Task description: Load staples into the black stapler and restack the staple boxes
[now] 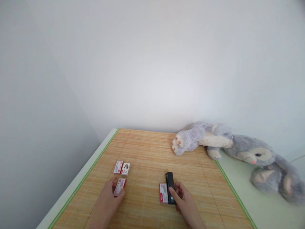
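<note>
My left hand is closed around a small red and white box, thumb on its near right side. Just beyond it, two more small boxes lie side by side: a red and white one and a white one with a dark picture on top. On the right, my right hand grips a black stapler, its thumb across the top. Another red and white box lies against the stapler's left side. The fingers under the stapler are partly hidden.
A bamboo mat with green edging covers most of the pale table. A grey plush rabbit lies along the back right, its feet on the mat. White walls stand behind and to the left.
</note>
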`<state>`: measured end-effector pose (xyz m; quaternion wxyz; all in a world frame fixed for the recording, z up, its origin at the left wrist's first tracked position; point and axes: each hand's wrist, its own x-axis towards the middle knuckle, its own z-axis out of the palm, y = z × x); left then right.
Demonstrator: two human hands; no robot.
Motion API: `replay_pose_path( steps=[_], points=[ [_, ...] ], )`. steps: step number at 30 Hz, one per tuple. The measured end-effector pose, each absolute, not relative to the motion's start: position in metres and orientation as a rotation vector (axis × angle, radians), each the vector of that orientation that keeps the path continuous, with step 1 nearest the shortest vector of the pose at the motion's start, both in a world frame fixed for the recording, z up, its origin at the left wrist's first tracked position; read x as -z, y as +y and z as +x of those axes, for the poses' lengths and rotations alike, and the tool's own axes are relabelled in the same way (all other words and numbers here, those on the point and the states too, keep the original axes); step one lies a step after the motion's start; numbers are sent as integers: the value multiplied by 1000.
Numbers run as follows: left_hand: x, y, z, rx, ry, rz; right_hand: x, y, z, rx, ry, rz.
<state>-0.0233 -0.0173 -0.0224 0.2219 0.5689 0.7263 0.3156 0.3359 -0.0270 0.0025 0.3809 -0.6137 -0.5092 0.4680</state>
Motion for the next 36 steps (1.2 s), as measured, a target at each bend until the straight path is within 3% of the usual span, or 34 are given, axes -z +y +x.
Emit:
replay_pose_path(
  steps=[7,12,23,28,32,36],
  points=[
    [11,-14,117,-915,1616,1533,4,-26,333,-1205,-1255,-1560],
    [11,-16,154,-824,1487,1437,12,-24,334,-1254,-1211,-1546],
    [-32,4,131,-553,1233,1988,32,-21,340,-1256,-1250,-1485],
    [-24,3,139,-570,1237,2036,33,-22,342,-1271,-1255,-1489],
    [-14,2,97,-762,1309,2016,31,-23,343,-1285,-1258,-1500],
    [-9,24,7,-1134,1693,2046,26,-23,342,-1303,-1251,-1495]
  ],
)
